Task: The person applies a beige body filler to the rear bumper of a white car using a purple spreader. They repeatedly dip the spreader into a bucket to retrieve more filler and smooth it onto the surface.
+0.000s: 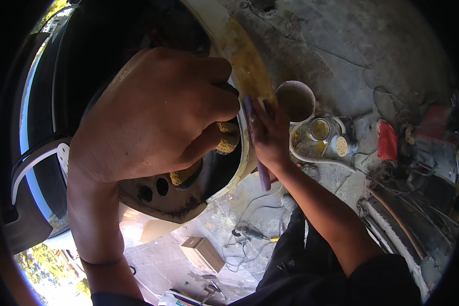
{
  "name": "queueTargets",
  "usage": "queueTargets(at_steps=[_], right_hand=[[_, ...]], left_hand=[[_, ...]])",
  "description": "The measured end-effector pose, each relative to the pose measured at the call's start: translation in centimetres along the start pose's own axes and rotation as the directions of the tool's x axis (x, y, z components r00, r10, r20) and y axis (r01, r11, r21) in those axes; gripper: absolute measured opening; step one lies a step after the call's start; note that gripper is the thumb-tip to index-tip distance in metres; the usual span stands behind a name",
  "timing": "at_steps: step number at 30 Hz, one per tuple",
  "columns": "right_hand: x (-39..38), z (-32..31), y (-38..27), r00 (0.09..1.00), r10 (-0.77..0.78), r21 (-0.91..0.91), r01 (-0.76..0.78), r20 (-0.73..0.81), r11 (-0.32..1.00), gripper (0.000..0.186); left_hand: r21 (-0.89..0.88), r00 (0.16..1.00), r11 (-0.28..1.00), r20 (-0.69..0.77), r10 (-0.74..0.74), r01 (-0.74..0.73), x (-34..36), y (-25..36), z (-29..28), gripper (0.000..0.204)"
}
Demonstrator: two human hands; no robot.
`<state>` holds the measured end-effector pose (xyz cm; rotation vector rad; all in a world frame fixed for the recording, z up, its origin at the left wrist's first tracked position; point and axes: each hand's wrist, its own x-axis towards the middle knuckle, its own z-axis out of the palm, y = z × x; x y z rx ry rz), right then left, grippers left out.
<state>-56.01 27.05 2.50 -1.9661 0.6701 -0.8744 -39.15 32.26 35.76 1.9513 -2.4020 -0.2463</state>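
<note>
My left hand (155, 115) is large in the foreground, its fingers curled closed over the opening of a car body; whatever they hold, if anything, is hidden. My right hand (270, 135) grips a long, thin purple sanding block (263, 176) and lays it against the outer edge of the curved body panel (242, 48). That panel is pale with yellowish-brown patches. Inside the opening, lumps of yellow foam (228, 137) show below my left fingers, and a metal surface with round holes (162, 186) lies lower down.
A bucket (296, 85) stands on the dusty floor right of the panel, beside an open can (320, 129) and a pale round lid (339, 146). Farther right lies a red packet (387, 140). Cables and a hose (321, 160) trail across the floor; a cardboard box (204, 254) stands nearer.
</note>
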Motion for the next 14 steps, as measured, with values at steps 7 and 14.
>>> queueTargets(at_steps=[7,14], right_hand=[[5.5,1.2,1.3,1.0,-0.022,-0.073,0.022,-0.006,0.997,0.04],[2.9,1.4,2.3,0.999,-0.012,-0.08,0.015,0.037,0.997,0.045]], left_hand=[[-0.017,0.999,1.0,-0.039,0.016,-0.017,1.2,0.3,0.1,0.024],[-0.021,0.999,0.999,0.009,-0.037,0.038,0.7,0.2,-0.1,0.024]])
